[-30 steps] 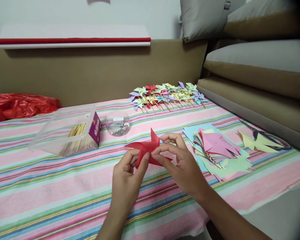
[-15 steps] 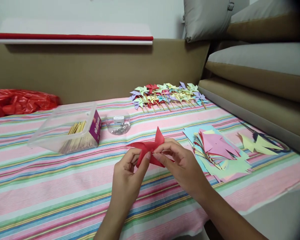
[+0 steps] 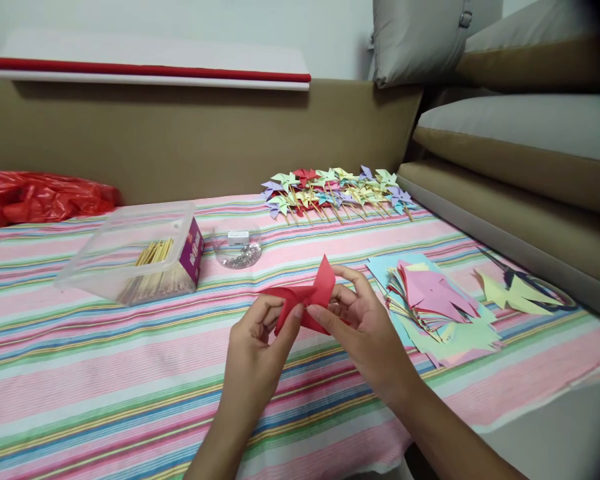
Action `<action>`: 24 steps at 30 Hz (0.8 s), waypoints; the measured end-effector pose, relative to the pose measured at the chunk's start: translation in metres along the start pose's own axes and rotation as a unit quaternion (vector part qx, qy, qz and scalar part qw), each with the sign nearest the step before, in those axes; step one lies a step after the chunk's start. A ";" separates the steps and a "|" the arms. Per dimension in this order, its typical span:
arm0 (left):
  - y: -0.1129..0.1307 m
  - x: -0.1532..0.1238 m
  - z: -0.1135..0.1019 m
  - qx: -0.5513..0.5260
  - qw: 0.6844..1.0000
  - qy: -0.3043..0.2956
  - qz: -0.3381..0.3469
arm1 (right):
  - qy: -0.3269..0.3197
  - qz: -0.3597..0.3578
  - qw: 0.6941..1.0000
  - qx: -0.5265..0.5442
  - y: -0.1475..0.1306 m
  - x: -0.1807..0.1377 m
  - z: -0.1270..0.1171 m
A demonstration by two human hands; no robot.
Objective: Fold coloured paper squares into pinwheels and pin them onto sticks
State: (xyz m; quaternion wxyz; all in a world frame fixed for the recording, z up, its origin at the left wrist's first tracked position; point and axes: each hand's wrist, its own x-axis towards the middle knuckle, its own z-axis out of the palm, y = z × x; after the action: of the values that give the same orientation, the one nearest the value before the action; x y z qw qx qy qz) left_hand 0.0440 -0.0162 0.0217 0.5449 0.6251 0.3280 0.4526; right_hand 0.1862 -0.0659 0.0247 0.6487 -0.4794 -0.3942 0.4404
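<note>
A red paper pinwheel shape is held above the striped cloth between both hands. My left hand pinches its left side with thumb and forefinger. My right hand pinches the centre from the right, fingers curled around a folded flap. Just right of my right hand lies a pile of cut coloured paper squares.
A clear plastic box of wooden sticks and a small clear tub of pins sit at left centre. Finished pinwheels on sticks lie at the back. Scissors on yellow paper scraps are at right; a red plastic bag is at far left.
My right hand's fingers have folded another red flap in toward the centre. The view has shifted slightly; both hands stay in about the same place.
</note>
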 end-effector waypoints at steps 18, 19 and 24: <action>-0.006 0.002 0.000 0.031 0.999 -0.020 0.015 | -0.044 0.039 0.998 -0.017 -0.005 0.003 -0.006; -0.006 0.002 -0.001 0.033 0.999 -0.021 0.016 | -0.044 0.036 0.998 -0.019 -0.005 0.003 -0.006; -0.007 0.001 -0.001 0.062 0.998 -0.008 0.027 | -0.052 0.035 0.998 -0.008 -0.003 0.002 -0.006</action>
State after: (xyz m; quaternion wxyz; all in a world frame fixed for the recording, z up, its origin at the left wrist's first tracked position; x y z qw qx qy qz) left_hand 0.0438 -0.0130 0.0147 0.4948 0.6701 0.3342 0.4409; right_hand 0.1927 -0.0658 0.0264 0.6076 -0.4749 -0.4136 0.4840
